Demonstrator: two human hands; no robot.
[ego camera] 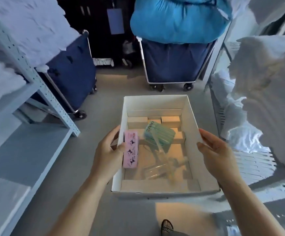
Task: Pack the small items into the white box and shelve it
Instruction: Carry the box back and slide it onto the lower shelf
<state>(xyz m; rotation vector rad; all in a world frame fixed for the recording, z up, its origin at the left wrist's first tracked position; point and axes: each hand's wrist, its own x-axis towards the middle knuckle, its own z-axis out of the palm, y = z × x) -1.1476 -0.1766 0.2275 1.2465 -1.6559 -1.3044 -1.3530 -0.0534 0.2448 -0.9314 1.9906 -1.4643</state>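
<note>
An open white box is held up at waist height over the floor. My left hand grips its left wall, and the thumb pins a pink printed packet against that wall. My right hand grips the right wall, fingers curled over the rim. Inside lie a pale green pack, clear plastic tubes that look blurred, and several small beige boxes along the far side.
A grey metal shelf unit stands at the left with a bare lower shelf. Two navy laundry carts stand ahead, one topped by a blue bag. White linen is piled on the racks to the right. My sandalled foot is below.
</note>
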